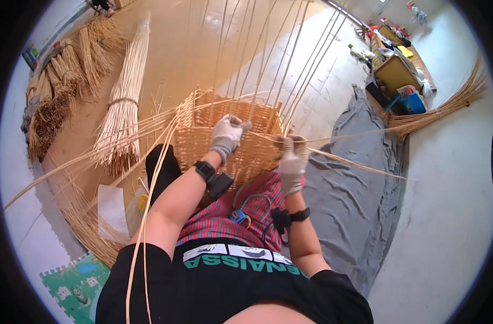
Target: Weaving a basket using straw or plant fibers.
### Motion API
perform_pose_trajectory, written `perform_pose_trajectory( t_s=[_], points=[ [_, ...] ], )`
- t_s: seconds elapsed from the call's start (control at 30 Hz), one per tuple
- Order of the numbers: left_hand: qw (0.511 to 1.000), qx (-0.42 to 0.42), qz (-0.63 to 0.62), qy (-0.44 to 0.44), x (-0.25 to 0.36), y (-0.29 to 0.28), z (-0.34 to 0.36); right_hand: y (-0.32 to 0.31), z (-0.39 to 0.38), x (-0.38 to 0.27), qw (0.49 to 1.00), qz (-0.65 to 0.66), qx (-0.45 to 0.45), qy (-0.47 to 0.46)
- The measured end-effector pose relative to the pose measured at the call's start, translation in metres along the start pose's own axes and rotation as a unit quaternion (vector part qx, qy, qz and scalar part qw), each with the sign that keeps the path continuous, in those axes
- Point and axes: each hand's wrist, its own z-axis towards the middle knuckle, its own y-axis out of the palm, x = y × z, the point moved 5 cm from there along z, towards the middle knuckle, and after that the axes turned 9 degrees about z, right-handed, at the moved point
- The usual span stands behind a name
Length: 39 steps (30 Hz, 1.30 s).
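Note:
A half-woven wicker basket (pixel 241 157) rests against my lap, with tall bare stakes (pixel 263 56) rising from its far side. My left hand (pixel 228 134), in a white and grey glove, is closed at the near rim, pinching a wicker rod there. At the basket's right corner my right hand (pixel 293 161), gloved too, has its fingers curled round the thin wicker rods (pixel 354 162) whose ends stick out to the right. Its fingertips are slightly blurred. More loose rods (pixel 76 156) fan out leftward from the basket's left corner, and a few hang down past my left arm.
A tied bundle of pale rods (pixel 122 108) lies at the left, with several darker bundles (pixel 68 70) beyond it. Grey cloth (pixel 349 205) covers the floor at my right. Farther right are another rod bundle (pixel 443 110) and a cluttered wooden bench (pixel 397 73). A blue tape measure (pixel 237 216) sits on my lap.

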Motion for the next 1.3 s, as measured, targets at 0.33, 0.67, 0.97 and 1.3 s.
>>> perform_pose_trajectory(
  t_s=[0.33, 0.67, 0.97, 1.3],
  points=[
    [0.841, -0.085, 0.468, 0.258, 0.063, 0.051, -0.081, -0.024, 0.109, -0.027, 0.890, -0.368, 0.013, -0.268],
    [0.831, -0.144, 0.463, 0.274, 0.064, 0.052, -0.069, -0.062, 0.046, -0.043, 0.752, -0.572, -0.055, -0.323],
    [0.984, 0.090, -0.149, 0.023, -0.082, -0.131, -0.073, -0.031, 0.037, -0.053, 0.727, -0.641, 0.012, -0.247],
    [0.942, 0.266, -0.197, 0.050, -0.106, -0.191, -0.075, 0.209, -0.110, 0.018, 0.835, -0.286, -0.422, -0.210]
  ],
)
